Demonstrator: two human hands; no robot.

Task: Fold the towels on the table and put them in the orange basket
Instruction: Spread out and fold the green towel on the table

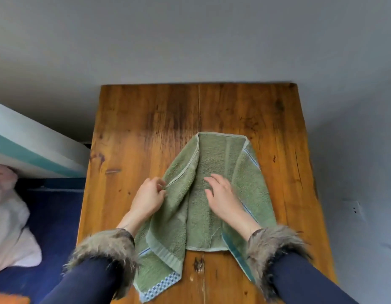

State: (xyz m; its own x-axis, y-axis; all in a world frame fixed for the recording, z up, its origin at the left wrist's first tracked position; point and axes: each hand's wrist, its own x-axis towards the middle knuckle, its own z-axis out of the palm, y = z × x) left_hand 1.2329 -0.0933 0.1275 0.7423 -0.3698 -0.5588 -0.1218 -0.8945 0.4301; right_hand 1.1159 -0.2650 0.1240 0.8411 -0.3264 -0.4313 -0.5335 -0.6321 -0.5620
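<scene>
Left hand (149, 197) pinches the green towel's (214, 163) hem; right hand (223, 194) rests flat, fingers spread.

The towel (214, 194) lies on the bench (133, 128), toward its near right. Both hands are on the towel, the left hand (148, 198) at its left edge and the right hand (223, 196) on its middle.

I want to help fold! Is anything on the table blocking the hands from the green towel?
No. The left hand already pinches the green towel's edge, and the right hand lies flat on its middle. Nothing else shows on the table.
</scene>
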